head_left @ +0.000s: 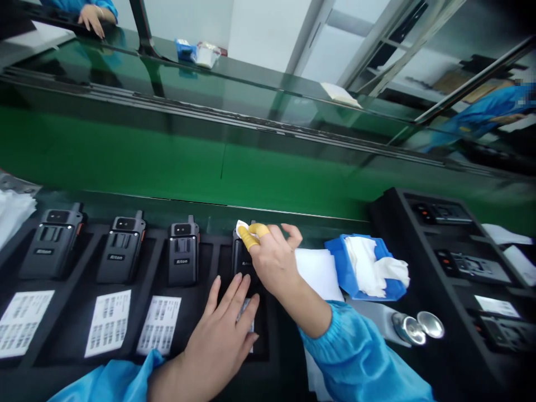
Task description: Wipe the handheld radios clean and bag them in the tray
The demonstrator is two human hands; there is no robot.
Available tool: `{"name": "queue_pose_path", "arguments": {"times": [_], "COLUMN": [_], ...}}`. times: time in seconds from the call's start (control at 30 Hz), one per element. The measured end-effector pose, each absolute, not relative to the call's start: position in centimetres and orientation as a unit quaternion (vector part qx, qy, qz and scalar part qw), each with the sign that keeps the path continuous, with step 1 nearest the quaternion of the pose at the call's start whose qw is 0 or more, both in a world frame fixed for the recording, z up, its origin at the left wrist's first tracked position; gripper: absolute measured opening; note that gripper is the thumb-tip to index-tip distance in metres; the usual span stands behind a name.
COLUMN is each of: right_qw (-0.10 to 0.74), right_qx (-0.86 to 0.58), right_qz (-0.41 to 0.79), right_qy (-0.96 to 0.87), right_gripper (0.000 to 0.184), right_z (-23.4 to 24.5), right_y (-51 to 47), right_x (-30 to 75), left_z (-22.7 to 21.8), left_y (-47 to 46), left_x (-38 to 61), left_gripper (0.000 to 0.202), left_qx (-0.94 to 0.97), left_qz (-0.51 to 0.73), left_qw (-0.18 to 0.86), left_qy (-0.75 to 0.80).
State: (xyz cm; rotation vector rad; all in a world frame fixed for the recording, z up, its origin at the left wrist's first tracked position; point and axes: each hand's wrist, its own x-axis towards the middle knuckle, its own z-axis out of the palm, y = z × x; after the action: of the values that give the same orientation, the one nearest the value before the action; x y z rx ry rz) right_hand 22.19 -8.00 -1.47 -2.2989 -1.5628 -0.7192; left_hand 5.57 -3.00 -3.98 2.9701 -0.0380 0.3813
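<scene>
Several black handheld radios stand in a row in a black tray point(138, 268). The fourth radio point(242, 259) is mostly hidden behind my hands. My right hand point(272, 257), with a yellow cot on one finger, pinches a small white wipe point(242, 227) against the top of that radio. My left hand point(221, 329) lies flat with fingers spread on the tray just below the radio, over a white label sheet point(248, 321). Three other radios point(182, 254) stand to the left, each with a barcode label sheet point(159, 325) in front.
A blue box of white wipes point(368, 268) sits right of my hand, with a white pad point(318, 271) beside it and a small metal dispenser point(412, 326) in front. Another black tray point(460, 262) holds devices at right. A green conveyor point(167, 162) runs behind. Another person's hand point(90, 17) rests far left.
</scene>
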Motion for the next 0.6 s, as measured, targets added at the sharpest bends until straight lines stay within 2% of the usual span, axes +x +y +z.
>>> {"name": "queue_pose_path", "arguments": {"times": [0.2, 0.4, 0.6], "right_qw": [0.074, 0.074, 0.090], "right_qx": [-0.794, -0.799, -0.817], "right_qz": [-0.285, -0.294, -0.279], "right_qy": [-0.531, -0.519, -0.496], "right_gripper": [0.026, 0.030, 0.027], "right_z": [-1.8, -1.8, -1.1], "right_y": [-8.0, -9.9, -10.4], "right_x": [22.8, 23.4, 23.4], "left_z": [-3.9, -3.4, -2.6], "left_y": [-3.1, -3.2, -2.6], "left_x": [5.7, 5.8, 5.0], "left_gripper": [0.046, 0.045, 0.036], "left_qx": [0.990, 0.990, 0.990], "left_qz": [0.129, 0.130, 0.131], "left_qw": [0.045, 0.058, 0.045], "left_qy": [-0.019, 0.007, -0.025]}}
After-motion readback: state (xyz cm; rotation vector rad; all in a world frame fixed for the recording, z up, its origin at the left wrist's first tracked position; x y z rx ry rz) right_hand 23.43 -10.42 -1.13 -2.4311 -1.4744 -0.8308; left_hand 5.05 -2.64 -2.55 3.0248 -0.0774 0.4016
